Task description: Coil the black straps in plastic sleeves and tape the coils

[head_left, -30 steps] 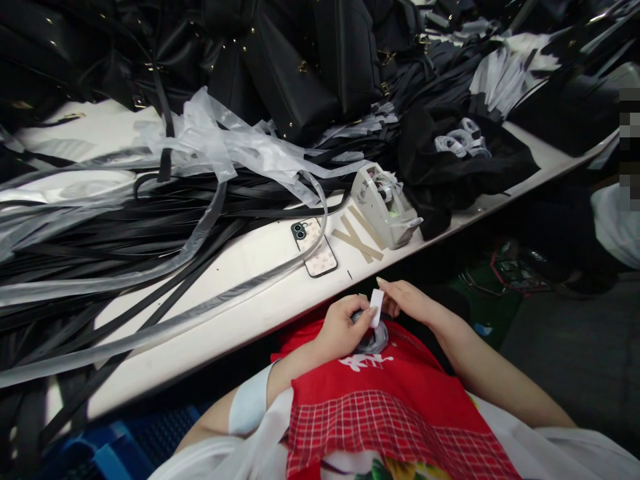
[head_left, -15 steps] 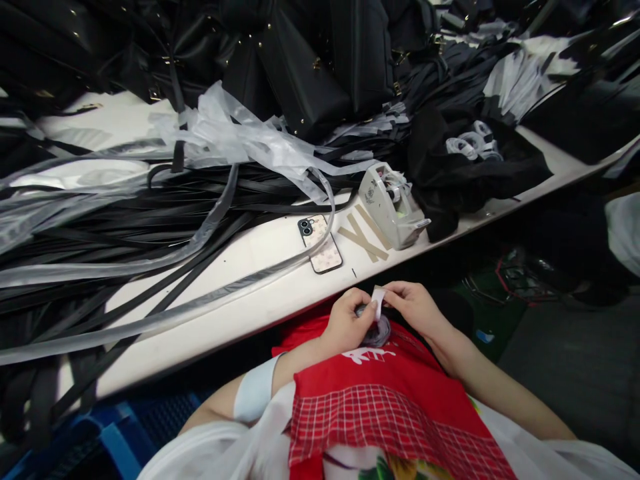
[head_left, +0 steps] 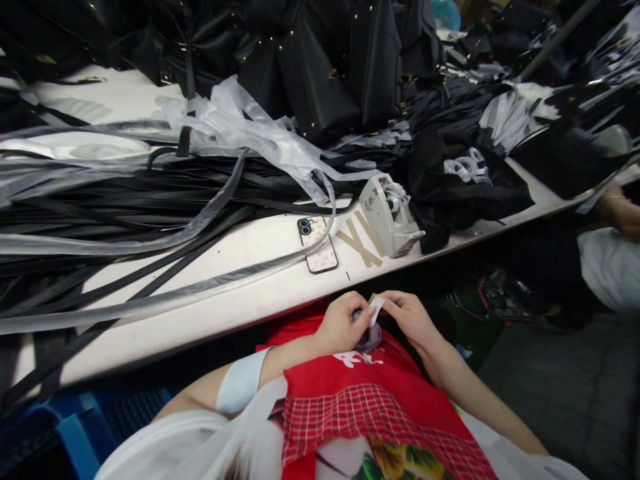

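Both hands meet in my lap, just below the white table edge (head_left: pixel 280 300). My left hand (head_left: pixel 340 325) is curled around a small grey bundle (head_left: pixel 369 337) that rests on the red apron (head_left: pixel 380 393). My right hand (head_left: pixel 407 318) pinches a small white strip of tape or paper (head_left: pixel 376 309), which my left fingertips also touch. What the grey bundle is I cannot make out.
On the table lie a phone (head_left: pixel 317 243), a white tape dispenser (head_left: pixel 389 215) with tan tape strips (head_left: pixel 361 240) beside it, long black straps (head_left: pixel 125 207), clear plastic strips (head_left: pixel 240 133) and black bags (head_left: pixel 320 73). Another person's arm (head_left: pixel 617 213) shows at the far right.
My right hand has closed in from open fingers to a pinch on the white strip, meeting my left hand. The view has shifted slightly; the table items have not moved.
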Tool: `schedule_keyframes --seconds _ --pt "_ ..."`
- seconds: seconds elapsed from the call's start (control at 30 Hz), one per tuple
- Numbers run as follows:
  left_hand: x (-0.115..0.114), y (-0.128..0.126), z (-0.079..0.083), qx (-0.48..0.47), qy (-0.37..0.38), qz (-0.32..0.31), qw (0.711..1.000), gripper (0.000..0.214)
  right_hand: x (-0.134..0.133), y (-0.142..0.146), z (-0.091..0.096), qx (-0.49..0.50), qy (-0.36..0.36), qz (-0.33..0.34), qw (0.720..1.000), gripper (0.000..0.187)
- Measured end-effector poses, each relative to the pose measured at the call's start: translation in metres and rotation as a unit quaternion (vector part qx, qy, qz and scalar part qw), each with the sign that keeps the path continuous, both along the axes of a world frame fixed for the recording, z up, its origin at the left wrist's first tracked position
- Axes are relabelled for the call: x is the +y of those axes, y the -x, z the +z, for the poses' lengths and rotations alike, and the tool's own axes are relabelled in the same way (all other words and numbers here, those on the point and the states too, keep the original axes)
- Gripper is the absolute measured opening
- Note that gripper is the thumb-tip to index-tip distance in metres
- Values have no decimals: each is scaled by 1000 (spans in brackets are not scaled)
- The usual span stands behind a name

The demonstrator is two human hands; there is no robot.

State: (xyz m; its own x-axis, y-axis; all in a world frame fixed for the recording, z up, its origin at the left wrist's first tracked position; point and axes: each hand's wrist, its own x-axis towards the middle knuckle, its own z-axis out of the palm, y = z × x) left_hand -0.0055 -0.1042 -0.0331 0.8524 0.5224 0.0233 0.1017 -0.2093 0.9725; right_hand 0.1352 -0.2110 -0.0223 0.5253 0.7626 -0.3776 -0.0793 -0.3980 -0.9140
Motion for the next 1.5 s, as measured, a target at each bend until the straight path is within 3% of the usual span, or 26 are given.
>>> schedule_keyframes --seconds 0.1,0.23,0.4,0.87,0.97,1.13,1.3,1.4,1.5 --pt "0 0 -1 14 1 14 1000 27 -1 -3 9 33 -26 48 998 39" --pt "-2 1 -1 28 -15 7 999 24 -1 -2 14 24 -9 83 996 29" --pt "-6 3 -3 27 7 44 999 18 0 1 12 40 20 42 998 28" --pt "-8 4 0 23 12 20 999 29 -4 2 11 106 24 4 994 27" --pt "-5 4 2 45 16 -1 999 31 -7 1 11 61 24 6 998 26" --pt "2 5 11 100 -12 -110 989 28 -11 -2 13 -28 34 63 997 21" --pt "4 6 14 99 -37 -138 985 28 -11 1 17 -139 46 97 984 13" --pt "4 5 9 98 42 -155 982 26 -12 4 20 -238 33 122 963 11" --pt "7 2 0 87 167 -125 974 28 -14 4 23 -368 -33 180 912 13"
